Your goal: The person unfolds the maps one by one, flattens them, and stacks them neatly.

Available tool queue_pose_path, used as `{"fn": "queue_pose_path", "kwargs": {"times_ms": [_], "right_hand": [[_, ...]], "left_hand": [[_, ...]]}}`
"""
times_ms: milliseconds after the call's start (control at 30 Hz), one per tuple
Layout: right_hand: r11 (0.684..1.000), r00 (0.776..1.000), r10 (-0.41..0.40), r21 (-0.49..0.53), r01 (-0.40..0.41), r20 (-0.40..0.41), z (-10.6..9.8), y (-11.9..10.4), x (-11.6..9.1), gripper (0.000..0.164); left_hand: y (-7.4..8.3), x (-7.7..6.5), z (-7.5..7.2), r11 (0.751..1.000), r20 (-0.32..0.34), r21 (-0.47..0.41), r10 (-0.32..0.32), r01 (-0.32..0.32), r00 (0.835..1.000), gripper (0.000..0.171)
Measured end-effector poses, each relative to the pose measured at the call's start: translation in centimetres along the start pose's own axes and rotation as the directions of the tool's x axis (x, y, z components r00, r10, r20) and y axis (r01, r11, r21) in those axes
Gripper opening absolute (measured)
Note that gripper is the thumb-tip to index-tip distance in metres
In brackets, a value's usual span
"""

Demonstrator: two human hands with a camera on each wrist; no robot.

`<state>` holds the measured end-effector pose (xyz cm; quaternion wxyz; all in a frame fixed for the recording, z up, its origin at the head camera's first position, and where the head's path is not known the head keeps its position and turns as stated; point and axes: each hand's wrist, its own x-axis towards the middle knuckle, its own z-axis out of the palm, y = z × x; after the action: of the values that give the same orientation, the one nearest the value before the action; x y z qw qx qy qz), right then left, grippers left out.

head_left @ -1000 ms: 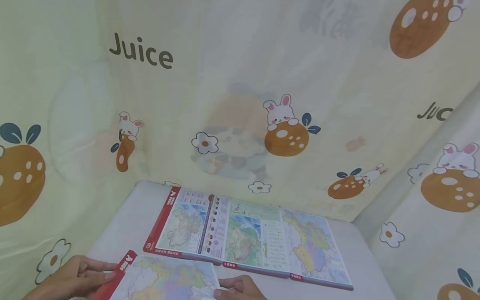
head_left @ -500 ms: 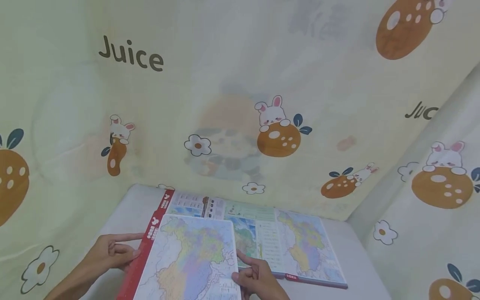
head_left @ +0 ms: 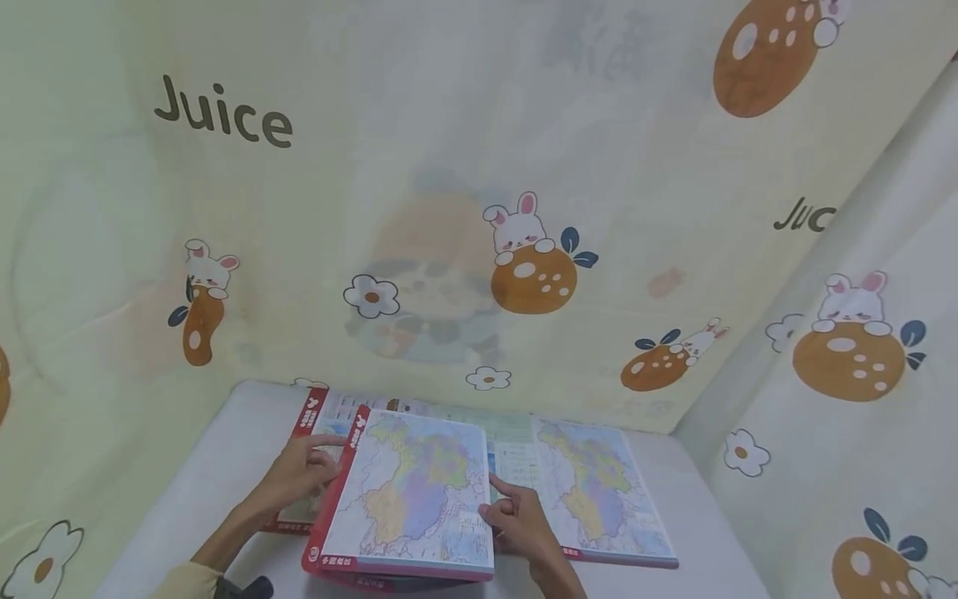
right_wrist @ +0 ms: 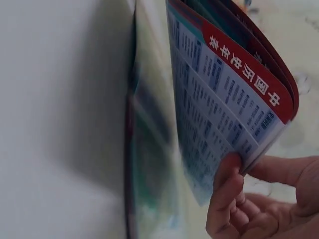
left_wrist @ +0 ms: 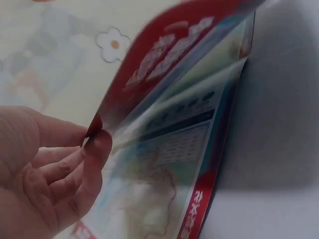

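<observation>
A folded map (head_left: pixel 419 491) with a red left border is held up over the table, showing a pastel-coloured map of regions. My left hand (head_left: pixel 299 474) pinches its red border between thumb and fingers; the left wrist view shows this border (left_wrist: pixel 174 55) close up. On the opposite edge, my right hand (head_left: pixel 519 516) grips with thumb and fingers. Its underside (right_wrist: pixel 214 94), printed with columns of text, faces the right wrist camera. Beneath lies a row of map panels (head_left: pixel 602 491); the held map hides most of its left and middle part.
The maps lie on a white tabletop (head_left: pixel 187 507). A pale curtain (head_left: pixel 389 125) printed with bunnies, oranges and flowers hangs right behind the table and along both sides. A dark wrist strap (head_left: pixel 243 588) shows at the left forearm.
Both hands have carried the folded map forward and to the right, from the table's front to over the row of map panels. The head view has turned slightly right.
</observation>
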<state>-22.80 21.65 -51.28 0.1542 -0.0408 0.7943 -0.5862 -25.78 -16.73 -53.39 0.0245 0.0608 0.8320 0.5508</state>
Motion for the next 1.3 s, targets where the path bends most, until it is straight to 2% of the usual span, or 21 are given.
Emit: {"fn": "queue_pose_path", "kwargs": {"times_ms": [133, 233, 367, 433, 500, 533, 600, 667, 767, 833, 900, 1000, 1133, 1233, 1300], "right_hand": [[0.999, 0.999, -0.041, -0.028, 0.041, 0.005, -1.2, 1.5, 2.7, 0.072], [0.995, 0.996, -0.086, -0.051, 0.087, 0.014, -2.1, 3.1, 4.4, 0.074], [0.966, 0.977, -0.213, -0.151, 0.21, -0.004, -3.5, 6.2, 6.9, 0.072], [0.941, 0.959, -0.282, -0.197, 0.275, -0.012, -3.9, 7.4, 7.9, 0.07], [0.939, 0.957, -0.289, -0.205, 0.278, -0.029, -3.8, 7.4, 8.1, 0.07], [0.928, 0.951, -0.307, -0.235, 0.291, -0.033, -3.8, 7.6, 8.3, 0.069], [0.928, 0.952, -0.3, -0.252, 0.275, -0.065, -3.3, 7.1, 8.1, 0.067], [0.923, 0.958, -0.262, -0.32, 0.214, -0.117, -2.7, 6.3, 7.6, 0.067], [0.893, 0.96, -0.204, -0.438, 0.103, -0.19, -1.9, 5.1, 7.1, 0.066], [0.862, 0.95, -0.23, -0.498, 0.098, -0.211, -1.7, 4.7, 7.0, 0.065], [0.857, 0.942, -0.256, -0.501, 0.118, -0.216, -1.8, 5.2, 7.5, 0.064], [0.886, 0.939, -0.288, -0.426, 0.185, -0.189, -2.3, 6.2, 8.1, 0.065], [0.959, 0.969, -0.198, -0.235, 0.16, -0.148, -2.5, 6.1, 7.5, 0.072], [0.977, 0.973, -0.164, -0.164, 0.137, -0.164, -2.3, 5.3, 7.0, 0.074], [0.972, 0.961, -0.181, -0.185, 0.144, -0.207, -2.1, 5.3, 7.1, 0.071]], "left_hand": [[-0.3, 2.3, 1.6, 0.997, -0.055, 0.063, -0.031, 0.035, 0.998, 0.05], [-0.7, 3.6, 2.6, 0.994, -0.069, 0.084, -0.07, 0.076, 0.995, 0.05], [-1.1, 4.8, 3.7, 0.988, -0.089, 0.134, -0.069, 0.08, 0.994, 0.054], [-1.3, 5.2, 4.1, 0.984, -0.111, 0.158, -0.061, 0.079, 0.992, 0.056], [-1.5, 5.6, 4.5, 0.979, -0.138, 0.185, -0.061, 0.087, 0.989, 0.057], [-1.6, 5.7, 4.7, 0.976, -0.148, 0.197, -0.065, 0.094, 0.987, 0.058], [-1.8, 6.0, 5.0, 0.968, -0.164, 0.222, -0.079, 0.115, 0.983, 0.059], [-1.9, 6.1, 5.2, 0.961, -0.17, 0.245, -0.085, 0.126, 0.982, 0.059], [-1.6, 6.1, 5.3, 0.958, -0.173, 0.254, -0.093, 0.135, 0.981, 0.06], [-1.4, 6.1, 5.2, 0.959, -0.176, 0.251, -0.091, 0.134, 0.98, 0.059], [-1.2, 6.1, 5.1, 0.961, -0.18, 0.242, -0.093, 0.136, 0.979, 0.059], [-1.2, 6.1, 5.1, 0.963, -0.179, 0.233, -0.095, 0.136, 0.979, 0.059], [-1.5, 6.0, 5.3, 0.964, -0.16, 0.23, -0.102, 0.137, 0.982, 0.059], [-1.7, 6.1, 5.5, 0.963, -0.163, 0.226, -0.109, 0.145, 0.981, 0.059], [-1.8, 6.2, 5.6, 0.962, -0.166, 0.223, -0.119, 0.155, 0.979, 0.06]]}}
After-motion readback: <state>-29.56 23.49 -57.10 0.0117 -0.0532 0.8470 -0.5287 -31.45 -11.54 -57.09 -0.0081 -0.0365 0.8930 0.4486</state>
